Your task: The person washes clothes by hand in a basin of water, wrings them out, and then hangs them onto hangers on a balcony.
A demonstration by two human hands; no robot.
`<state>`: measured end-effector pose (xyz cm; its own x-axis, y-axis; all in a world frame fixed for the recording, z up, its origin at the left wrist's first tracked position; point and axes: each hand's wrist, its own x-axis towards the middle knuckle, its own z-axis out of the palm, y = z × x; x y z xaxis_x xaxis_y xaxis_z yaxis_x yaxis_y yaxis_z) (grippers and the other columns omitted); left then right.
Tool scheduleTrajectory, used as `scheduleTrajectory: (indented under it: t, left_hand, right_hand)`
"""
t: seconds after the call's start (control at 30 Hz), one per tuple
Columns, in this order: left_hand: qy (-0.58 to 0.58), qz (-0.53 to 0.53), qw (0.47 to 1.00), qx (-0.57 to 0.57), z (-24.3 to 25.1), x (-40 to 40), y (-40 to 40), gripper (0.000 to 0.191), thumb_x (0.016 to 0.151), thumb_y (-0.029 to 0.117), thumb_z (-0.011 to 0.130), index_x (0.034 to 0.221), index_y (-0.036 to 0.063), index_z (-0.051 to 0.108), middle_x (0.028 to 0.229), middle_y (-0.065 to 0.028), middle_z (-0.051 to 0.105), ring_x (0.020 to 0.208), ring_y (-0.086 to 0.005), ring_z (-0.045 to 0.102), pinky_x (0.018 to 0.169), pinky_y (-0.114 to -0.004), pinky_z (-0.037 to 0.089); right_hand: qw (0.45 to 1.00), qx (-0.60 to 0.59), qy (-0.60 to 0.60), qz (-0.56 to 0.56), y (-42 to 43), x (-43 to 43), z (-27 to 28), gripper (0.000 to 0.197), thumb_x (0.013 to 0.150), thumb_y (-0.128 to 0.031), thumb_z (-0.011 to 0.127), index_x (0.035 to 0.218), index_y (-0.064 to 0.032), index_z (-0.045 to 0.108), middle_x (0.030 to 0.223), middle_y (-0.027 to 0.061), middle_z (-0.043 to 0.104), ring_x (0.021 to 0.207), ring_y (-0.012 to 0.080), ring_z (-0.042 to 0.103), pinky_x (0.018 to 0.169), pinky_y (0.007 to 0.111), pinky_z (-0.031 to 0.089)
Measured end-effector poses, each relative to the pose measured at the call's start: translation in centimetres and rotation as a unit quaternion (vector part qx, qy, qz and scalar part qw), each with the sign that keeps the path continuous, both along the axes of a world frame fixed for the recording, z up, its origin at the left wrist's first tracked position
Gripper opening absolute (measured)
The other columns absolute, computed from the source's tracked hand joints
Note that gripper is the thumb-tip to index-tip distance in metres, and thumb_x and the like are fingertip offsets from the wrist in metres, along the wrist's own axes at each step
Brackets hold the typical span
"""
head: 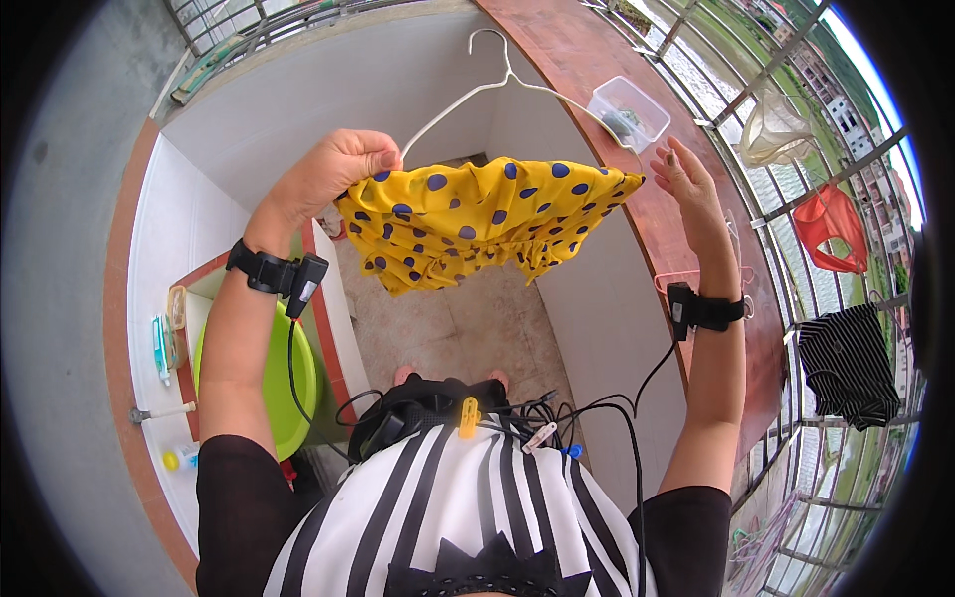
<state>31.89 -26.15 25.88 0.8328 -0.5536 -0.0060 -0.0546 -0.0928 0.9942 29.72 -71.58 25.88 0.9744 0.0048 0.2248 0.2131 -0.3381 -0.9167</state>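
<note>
A yellow garment with dark blue polka dots (485, 216) hangs across a thin white clothes hanger (455, 101), with its ruffled edge downward. My left hand (339, 168) pinches the garment's left end beside the hanger's arm. Close to the garment's right end is my right hand (688, 183), fingers apart and holding nothing. The hanger's hook points up and away from me. Each wrist wears a black strap with a small cabled device.
A reddish-brown ledge (552, 45) bears a clear plastic container (630, 116) and a pink hanger. A green basin (295, 380) sits at left. On the metal window bars at right hang a red garment (832, 227) and a black striped garment (849, 366).
</note>
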Motion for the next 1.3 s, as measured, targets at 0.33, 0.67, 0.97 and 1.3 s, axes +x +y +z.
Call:
scheduleTrajectory:
  t: [0.33, 0.67, 0.97, 1.3]
  left_hand:
    - [0.008, -0.036, 0.999, 0.014, 1.8, 1.3, -0.5, 0.032, 0.092, 0.035, 0.066, 0.082, 0.0055, 0.064, 0.076, 0.0042, 0.061, 0.071, -0.0035, 0.056, 0.065, -0.017, 0.046]
    - [-0.212, 0.352, 0.912, -0.015, -0.6, 1.8, -2.5, 0.044, 0.099, 0.038, 0.050, 0.126, 0.0051, 0.062, 0.108, -0.0058, 0.066, 0.099, -0.0142, 0.060, 0.095, -0.030, 0.045]
    - [-0.213, 0.041, 0.970, 0.107, -3.4, -2.7, -12.1, 0.047, 0.086, 0.022, 0.071, 0.124, 0.0007, 0.055, 0.106, -0.0109, 0.060, 0.088, -0.0193, 0.060, 0.081, -0.032, 0.050]
    - [-0.500, 0.144, 0.830, 0.198, -6.0, -1.4, -17.5, 0.046, 0.072, 0.009, 0.077, 0.115, 0.0030, 0.060, 0.110, -0.0104, 0.058, 0.110, -0.0313, 0.053, 0.091, -0.039, 0.047]
  right_hand:
    - [0.972, 0.120, 0.115, 0.164, 1.0, -2.0, -0.8, 0.019, 0.096, -0.025, 0.064, 0.094, -0.0057, 0.066, 0.078, -0.0009, 0.064, 0.067, 0.0063, 0.056, 0.064, 0.019, 0.047]
    - [0.960, 0.279, -0.039, 0.000, 2.6, -2.7, 5.1, 0.014, 0.096, -0.013, 0.063, 0.091, -0.0005, 0.066, 0.083, 0.0021, 0.063, 0.065, 0.0062, 0.054, 0.060, 0.018, 0.046]
    - [0.957, 0.255, -0.076, -0.113, 4.4, -3.1, 9.8, 0.017, 0.094, -0.019, 0.066, 0.088, -0.0026, 0.068, 0.073, -0.0016, 0.057, 0.060, 0.0046, 0.049, 0.054, 0.018, 0.043]
    - [0.958, 0.250, -0.061, -0.126, 5.8, -4.5, 9.8, 0.019, 0.097, -0.018, 0.063, 0.088, -0.0012, 0.065, 0.075, -0.0011, 0.058, 0.063, 0.0057, 0.047, 0.056, 0.019, 0.040]
